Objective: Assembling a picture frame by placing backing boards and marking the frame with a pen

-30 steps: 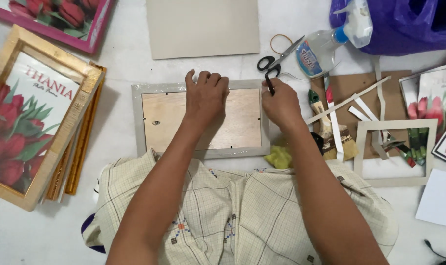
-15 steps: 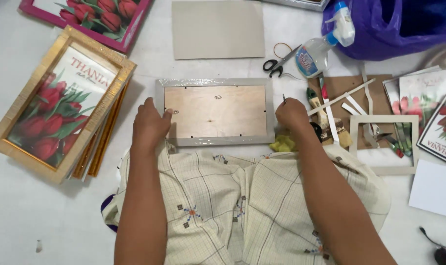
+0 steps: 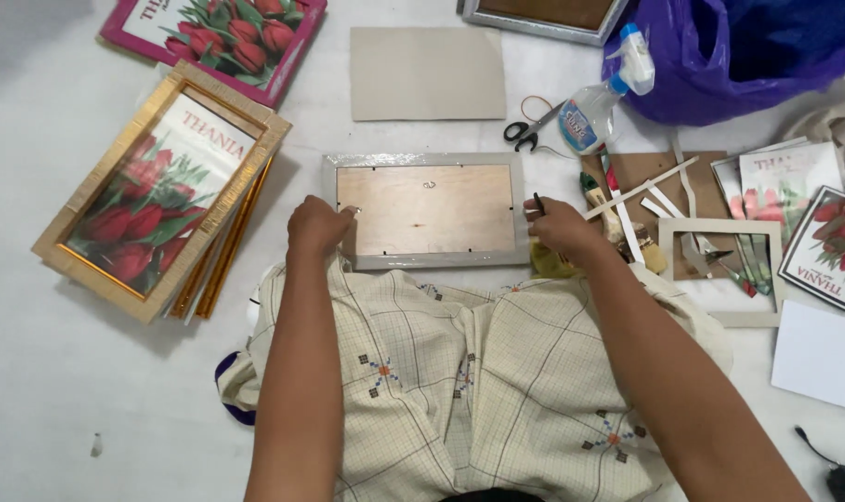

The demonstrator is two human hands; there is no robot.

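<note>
1. Silver picture frame [image 3: 429,211] lies face down on the white floor [image 3: 88,390], wooden back up, between both hands, just past the person's lap.
2. Left hand [image 3: 318,226] grips the frame's left edge, fingers curled over it.
3. Right hand [image 3: 557,226] at the right edge, pinching a thin dark tool [image 3: 538,204].
4. Both forearms reach forward over the checked cloth [image 3: 459,390].
5. Scissors [image 3: 530,130] and spray bottle [image 3: 606,93] beyond the frame.

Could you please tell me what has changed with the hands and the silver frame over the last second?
A second ago both hands lay on the frame's top edge. The left hand has since moved down to grip the left side of the silver frame, and the right hand has moved to its right side, holding a thin dark tool. The frame remains face down; the scissors and gold frames lie as before.
</note>
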